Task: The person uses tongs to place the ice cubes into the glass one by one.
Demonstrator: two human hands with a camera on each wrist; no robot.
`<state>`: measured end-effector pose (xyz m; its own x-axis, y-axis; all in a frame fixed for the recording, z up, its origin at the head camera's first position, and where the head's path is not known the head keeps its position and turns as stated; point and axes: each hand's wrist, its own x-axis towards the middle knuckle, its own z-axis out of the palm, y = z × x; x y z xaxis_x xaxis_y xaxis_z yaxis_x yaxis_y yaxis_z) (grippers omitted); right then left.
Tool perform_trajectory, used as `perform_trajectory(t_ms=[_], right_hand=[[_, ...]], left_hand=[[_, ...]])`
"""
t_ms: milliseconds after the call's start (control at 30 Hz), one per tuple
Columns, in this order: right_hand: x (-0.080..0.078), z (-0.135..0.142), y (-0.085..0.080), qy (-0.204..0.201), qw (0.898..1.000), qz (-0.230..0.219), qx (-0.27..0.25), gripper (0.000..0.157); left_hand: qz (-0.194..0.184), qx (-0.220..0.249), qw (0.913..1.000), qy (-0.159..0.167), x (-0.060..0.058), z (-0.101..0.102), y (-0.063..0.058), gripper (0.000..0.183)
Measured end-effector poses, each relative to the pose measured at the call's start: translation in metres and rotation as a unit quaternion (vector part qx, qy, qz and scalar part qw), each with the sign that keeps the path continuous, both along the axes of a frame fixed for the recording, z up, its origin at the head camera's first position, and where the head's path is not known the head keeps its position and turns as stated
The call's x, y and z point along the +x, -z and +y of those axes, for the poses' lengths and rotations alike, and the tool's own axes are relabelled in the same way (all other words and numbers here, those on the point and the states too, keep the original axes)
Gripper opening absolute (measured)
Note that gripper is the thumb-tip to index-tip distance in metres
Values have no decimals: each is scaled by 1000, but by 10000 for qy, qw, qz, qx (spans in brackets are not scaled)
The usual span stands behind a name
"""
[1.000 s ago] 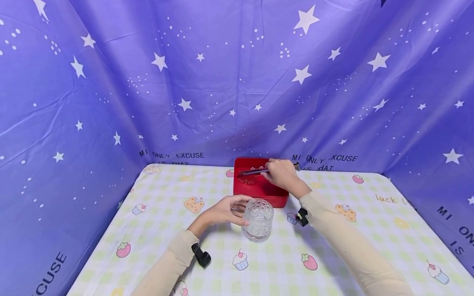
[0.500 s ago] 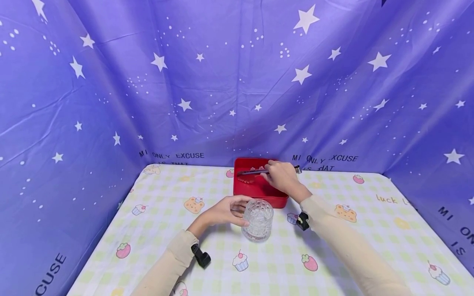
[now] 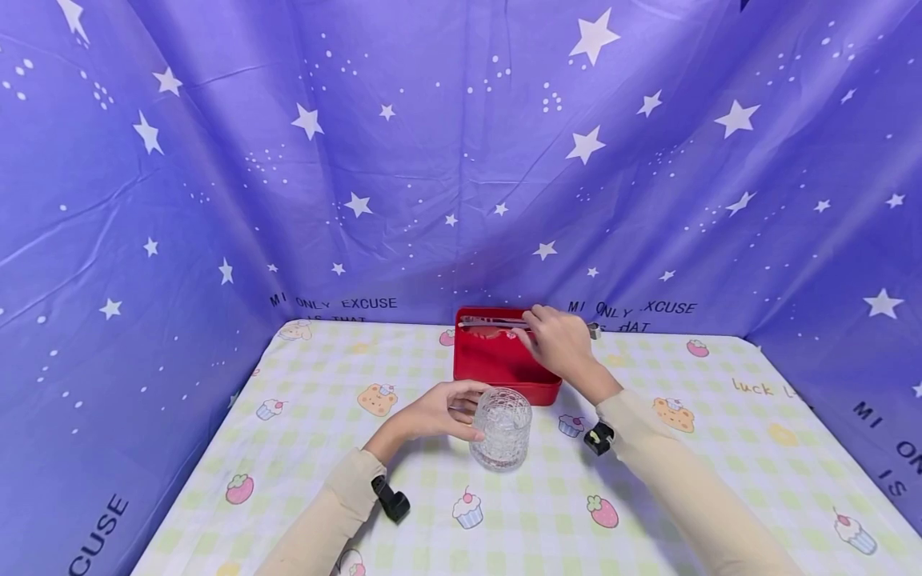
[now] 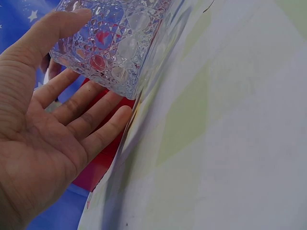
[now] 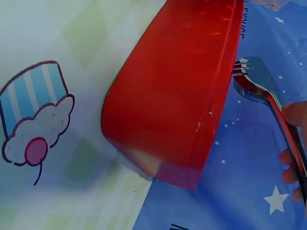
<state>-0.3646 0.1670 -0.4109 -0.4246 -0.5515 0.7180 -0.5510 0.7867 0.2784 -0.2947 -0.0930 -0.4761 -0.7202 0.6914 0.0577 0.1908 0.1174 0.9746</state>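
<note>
In the head view my left hand (image 3: 435, 412) holds a clear cut-glass tumbler (image 3: 504, 436) upright on the table. Its thumb (image 4: 62, 26) lies on the glass wall in the left wrist view, the fingers spread around the far side. My right hand (image 3: 562, 340) grips metal tongs (image 3: 490, 324) over the back of a red box (image 3: 507, 394). One tong end is forked and the other spoon-like, as the right wrist view shows. Small pinkish pieces (image 3: 511, 334) lie near the box's far wall, partly hidden by the tongs and hand.
A checked cloth (image 3: 302, 496) with printed cupcakes, bears and strawberries covers the table. Purple star-printed curtains (image 3: 403, 160) stand close behind and on both sides. The red box sits near the table's back edge, just beyond the tumbler.
My right hand has moved slightly right and away from me, bringing the tongs from the middle of the red box to its far wall. The left hand and tumbler stay put.
</note>
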Motion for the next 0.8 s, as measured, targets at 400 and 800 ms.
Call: perform_trajectory(t_ms=[400, 800], right_hand=[[23, 16, -16, -195, 9970, 457, -589, 27], [46, 34, -31, -560, 9861, 680, -1406, 31]], left_hand=[[3, -32, 10000, -19, 0, -1, 1, 70], [2, -5, 10000, 28, -1, -2, 1, 70]])
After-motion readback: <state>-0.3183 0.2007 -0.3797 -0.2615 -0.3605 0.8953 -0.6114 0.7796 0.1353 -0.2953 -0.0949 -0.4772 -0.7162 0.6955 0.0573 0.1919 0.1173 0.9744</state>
